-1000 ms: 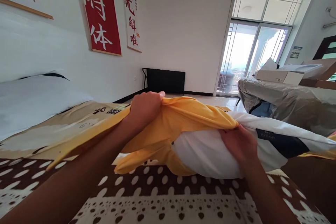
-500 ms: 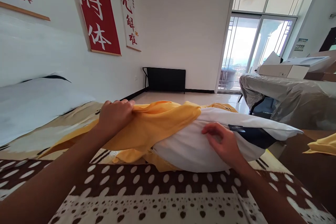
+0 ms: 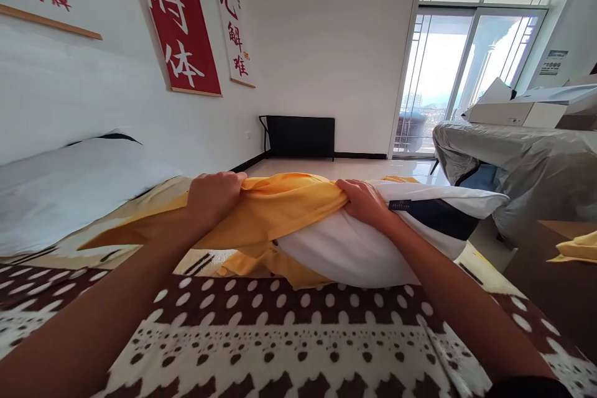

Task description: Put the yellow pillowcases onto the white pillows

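A white pillow [image 3: 345, 249] with a dark band at its right end lies in front of me, its left part inside a yellow pillowcase [image 3: 275, 217]. My left hand [image 3: 215, 196] is closed on the upper edge of the pillowcase, left of the pillow. Near the case's opening, my right hand [image 3: 366, 199] grips the yellow edge where it meets the white pillow. Its fingertips are partly hidden by the cloth. A loose yellow fold hangs down beneath the pillow onto the patterned blanket [image 3: 261, 336].
Another white pillow [image 3: 84, 186] rests at the left by the wall. A brown box [image 3: 536, 267] with yellow cloth [image 3: 578, 247] on it stands at the right. Behind it is a plastic-covered table [image 3: 527, 155] bearing a white box [image 3: 517, 113]. A black folded panel [image 3: 301, 137] leans against the far wall.
My right hand has moved left and up from the white pillow and closed on the pillowcase edge. My left hand keeps its hold. The view has shifted slightly.
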Demonstrator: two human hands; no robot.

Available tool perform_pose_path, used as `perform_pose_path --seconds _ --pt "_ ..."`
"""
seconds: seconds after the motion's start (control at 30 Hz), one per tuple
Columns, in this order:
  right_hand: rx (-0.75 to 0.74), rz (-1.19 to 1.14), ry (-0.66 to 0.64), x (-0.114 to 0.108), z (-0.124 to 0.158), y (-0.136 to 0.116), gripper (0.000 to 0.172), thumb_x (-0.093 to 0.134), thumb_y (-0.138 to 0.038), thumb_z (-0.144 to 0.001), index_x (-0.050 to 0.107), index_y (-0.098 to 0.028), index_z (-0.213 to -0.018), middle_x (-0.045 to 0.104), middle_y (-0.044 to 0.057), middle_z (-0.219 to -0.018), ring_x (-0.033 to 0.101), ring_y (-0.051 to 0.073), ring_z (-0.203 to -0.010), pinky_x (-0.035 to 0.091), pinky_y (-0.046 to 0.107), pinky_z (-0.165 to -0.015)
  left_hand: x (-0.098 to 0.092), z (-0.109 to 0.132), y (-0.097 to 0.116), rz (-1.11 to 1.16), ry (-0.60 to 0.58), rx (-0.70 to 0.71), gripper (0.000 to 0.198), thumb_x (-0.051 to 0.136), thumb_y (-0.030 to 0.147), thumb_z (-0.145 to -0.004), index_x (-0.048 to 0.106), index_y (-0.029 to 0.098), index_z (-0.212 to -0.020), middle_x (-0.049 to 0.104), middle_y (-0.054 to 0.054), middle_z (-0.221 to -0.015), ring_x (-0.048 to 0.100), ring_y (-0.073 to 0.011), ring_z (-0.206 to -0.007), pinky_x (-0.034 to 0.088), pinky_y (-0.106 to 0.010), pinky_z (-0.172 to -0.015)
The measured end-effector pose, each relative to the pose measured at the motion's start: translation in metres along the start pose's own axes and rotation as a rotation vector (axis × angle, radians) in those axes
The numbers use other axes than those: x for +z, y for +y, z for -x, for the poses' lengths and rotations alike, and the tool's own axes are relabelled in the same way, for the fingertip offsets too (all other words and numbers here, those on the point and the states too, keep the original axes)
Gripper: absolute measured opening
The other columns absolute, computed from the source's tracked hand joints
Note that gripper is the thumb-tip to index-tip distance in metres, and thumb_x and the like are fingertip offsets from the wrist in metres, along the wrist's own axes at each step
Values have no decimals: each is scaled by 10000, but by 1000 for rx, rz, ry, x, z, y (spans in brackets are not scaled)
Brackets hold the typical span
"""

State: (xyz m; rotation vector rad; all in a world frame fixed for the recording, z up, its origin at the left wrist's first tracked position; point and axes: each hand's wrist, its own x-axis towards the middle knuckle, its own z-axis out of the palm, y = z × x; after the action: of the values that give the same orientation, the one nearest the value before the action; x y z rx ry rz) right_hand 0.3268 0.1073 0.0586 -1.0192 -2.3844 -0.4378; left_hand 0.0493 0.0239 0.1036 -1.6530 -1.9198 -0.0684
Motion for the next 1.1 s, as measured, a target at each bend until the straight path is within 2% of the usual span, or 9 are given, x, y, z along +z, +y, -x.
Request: perform_pose_path --seconds 0.2,0.43,0.5,0.57,0.63,0.7,0.97,1.03,1.1 --pt "101 307 254 -21 1 13 230 360 -60 -834 548 -173 -905 614 87 -858 533 201 -805 238 294 -565 -16 -8 1 -79 120 55 239 280 147 -864 519 162 -862 650 -66 -864 540 -178 -762 280 -303 -700" --pt "269 288 419 -62 -16 26 185 427 -99 -773 542 -158 -906 578 64 -759 485 183 -654 173 281 -544 -35 -3 12 103 615 -62 368 224 226 -942 496 120 -1166 577 -149 -1162 466 -267 -1130 239 -465 -964" --pt "295 263 373 -67 -20 21 191 427 -115 -787 548 -161 -928 573 55 -757 475 173 -626 175 278 -555 -25 14 36 181 820 99 330 308 199 -924 458 145 -1213 540 -154 -1232 442 -264 -1193 249 -462 -974" --pt "310 254 338 -69 -25 13 207 416 -121 -806 553 -162 -956 578 58 -769 475 169 -621 183 280 -566 -7 37 70 220 956 500 293 418 139 -874 493 201 -1150 601 -111 -1146 489 -230 -1150 293 -411 -960" --pt "312 257 315 -69 -29 4 228 395 -117 -823 554 -165 -979 584 64 -782 480 167 -625 192 283 -571 14 57 108 272 799 879 322 465 82 -830 544 248 -1095 625 -79 -1140 506 -225 -1152 315 -395 -964" --pt "310 268 295 -71 -33 -3 241 374 -112 -837 552 -172 -988 587 67 -785 488 167 -629 202 284 -569 34 66 141 318 658 923 317 482 116 -826 552 209 -1121 605 -112 -1197 486 -262 -1190 330 -422 -967" --pt "385 385 258 -90 -44 -21 286 319 -103 -897 542 -193 -1051 632 71 -863 585 180 -769 321 259 -623 57 7 209 950 470 255 448 424 321 -884 428 95 -1271 464 -216 -1350 391 -296 -1284 261 -495 -1032" --pt "381 381 251 -86 -48 -34 315 284 -81 -912 535 -169 -1081 640 97 -918 604 191 -841 360 268 -669 58 -8 219 1211 325 160 529 439 320 -871 346 114 -1350 340 -193 -1460 260 -270 -1374 178 -483 -1097" --pt "309 314 91 -75 -50 -51 311 299 -63 -908 531 -118 -1107 646 135 -966 611 209 -908 389 289 -717 67 -20 223 1464 117 59 567 427 326 -867 297 150 -1391 240 -148 -1521 169 -244 -1412 149 -454 -1126"
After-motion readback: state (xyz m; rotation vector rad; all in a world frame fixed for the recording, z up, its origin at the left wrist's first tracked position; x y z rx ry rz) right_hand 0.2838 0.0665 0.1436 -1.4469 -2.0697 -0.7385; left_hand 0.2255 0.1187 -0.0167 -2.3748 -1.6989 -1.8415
